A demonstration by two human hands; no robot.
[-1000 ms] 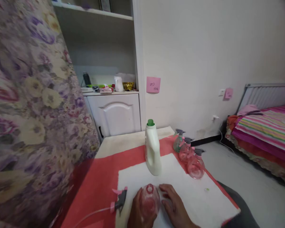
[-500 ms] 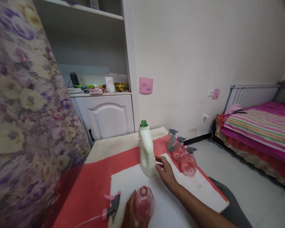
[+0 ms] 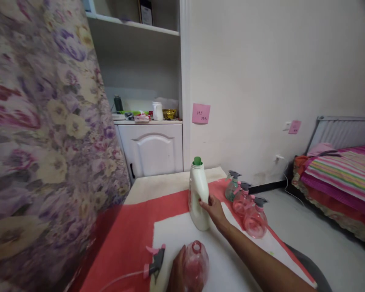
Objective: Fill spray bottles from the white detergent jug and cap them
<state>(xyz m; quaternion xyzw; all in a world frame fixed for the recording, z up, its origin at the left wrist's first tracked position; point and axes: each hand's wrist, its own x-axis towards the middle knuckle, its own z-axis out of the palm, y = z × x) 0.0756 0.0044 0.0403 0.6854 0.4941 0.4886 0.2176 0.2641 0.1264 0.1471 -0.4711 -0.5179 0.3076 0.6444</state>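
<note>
A tall white bottle with a green cap stands on a white cloth laid over a red mat. My right hand reaches forward and wraps around the bottle's lower right side. Near the bottom edge my left hand holds an open pink spray bottle body with no top on it. Its pink and grey spray head with a thin tube lies just left of it on the mat.
Three capped spray bottles, one green and two pink, stand in a row right of the white bottle. A flowered curtain fills the left side. Behind are a white cabinet and a wall; a bed is at the right.
My right hand left the pink bottle, travelled forward across the cloth and closed on the white bottle. The left hand kept hold of the pink bottle.
</note>
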